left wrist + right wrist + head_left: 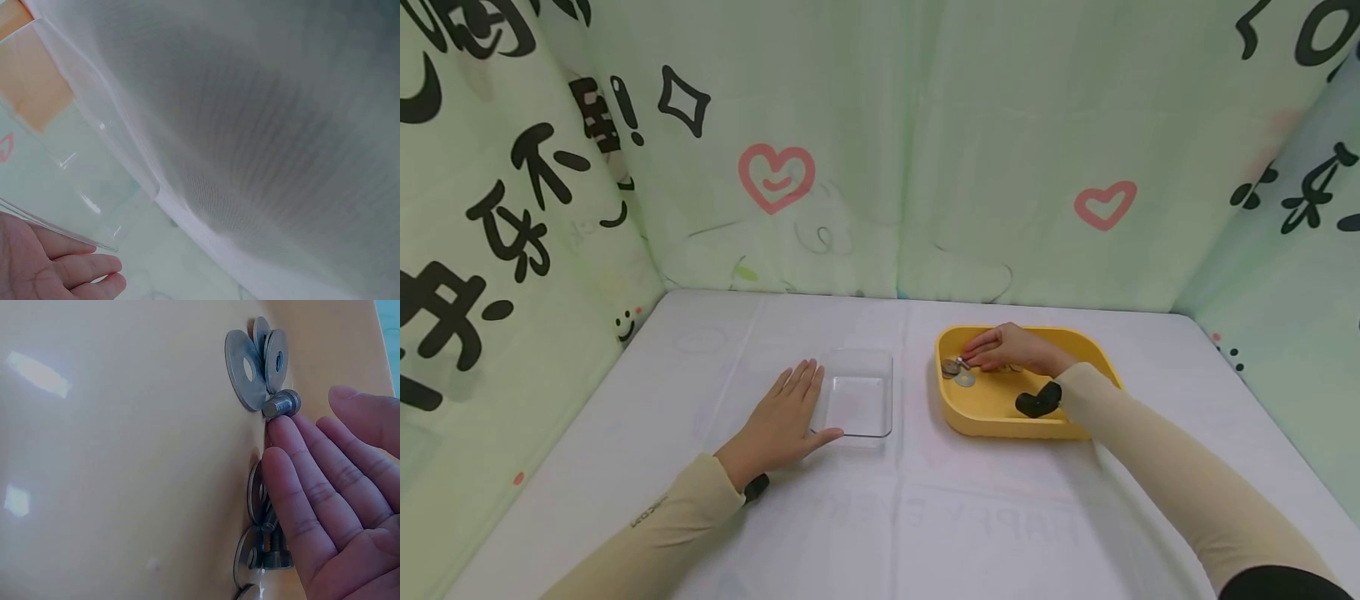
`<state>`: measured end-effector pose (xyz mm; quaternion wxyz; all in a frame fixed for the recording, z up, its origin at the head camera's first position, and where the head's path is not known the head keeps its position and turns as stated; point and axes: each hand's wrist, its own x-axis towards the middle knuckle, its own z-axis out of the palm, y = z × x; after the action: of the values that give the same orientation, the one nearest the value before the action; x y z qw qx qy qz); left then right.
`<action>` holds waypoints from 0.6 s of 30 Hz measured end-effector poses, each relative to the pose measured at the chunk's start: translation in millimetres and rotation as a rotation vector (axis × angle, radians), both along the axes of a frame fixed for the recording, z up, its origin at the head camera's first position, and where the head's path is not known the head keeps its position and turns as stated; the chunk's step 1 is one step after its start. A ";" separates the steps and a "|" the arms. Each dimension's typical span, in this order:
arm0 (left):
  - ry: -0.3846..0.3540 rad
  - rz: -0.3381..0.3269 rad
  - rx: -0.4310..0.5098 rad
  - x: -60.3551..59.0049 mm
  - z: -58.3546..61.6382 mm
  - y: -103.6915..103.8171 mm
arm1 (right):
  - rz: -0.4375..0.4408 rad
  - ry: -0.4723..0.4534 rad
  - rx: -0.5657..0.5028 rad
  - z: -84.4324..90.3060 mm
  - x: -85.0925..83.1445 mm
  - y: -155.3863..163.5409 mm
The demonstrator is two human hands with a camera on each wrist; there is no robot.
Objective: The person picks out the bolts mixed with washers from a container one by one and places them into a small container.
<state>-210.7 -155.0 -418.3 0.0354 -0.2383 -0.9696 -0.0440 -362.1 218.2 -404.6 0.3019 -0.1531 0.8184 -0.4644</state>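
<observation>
A person's left hand [780,425] lies along the side of a clear, rectangular plastic box [859,404] on a white, cloth-covered surface [820,533], its fingers straight and side by side, the thumb spread by the near corner, apparently to steady the lightweight container. To the right, the person's right hand [1018,347] reaches into a yellow, round-cornered plastic tray [1000,427]. Its fingers are extended, grasping nothing, with the tips at a short, silver metal bolt [284,404] and the thumb held well apart, a pose that seems suited to working a small part out of a cluster. Flat, silver ring-shaped metal washers [236,375] lie beside the bolt, while a second metal bolt [277,558] sits among more of them below the fingers. The tray's raised wall presumably keeps such loose pieces together.
</observation>
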 end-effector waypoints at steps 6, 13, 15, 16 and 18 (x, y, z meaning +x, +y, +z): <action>-0.001 0.001 0.017 0.5 1.1 0.7 | 0.012 -0.010 -0.031 -0.4 0.5 -5.6; 0.002 0.004 0.030 1.0 1.0 1.2 | -0.014 -0.006 -0.038 -0.1 2.5 -10.9; 0.002 0.005 0.033 1.0 1.0 1.3 | -0.028 0.004 -0.022 0.7 3.5 -12.5; 0.003 0.005 0.031 1.1 1.1 1.5 | -0.039 0.006 -0.013 1.3 3.9 -13.3; 0.003 0.004 0.032 1.0 1.2 1.8 | -0.046 0.018 0.008 2.5 4.4 -14.1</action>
<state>-209.6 -153.1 -417.1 0.0410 -0.2358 -0.9691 -0.0593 -357.7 204.1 -402.1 0.2842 -0.1374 0.8261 -0.4667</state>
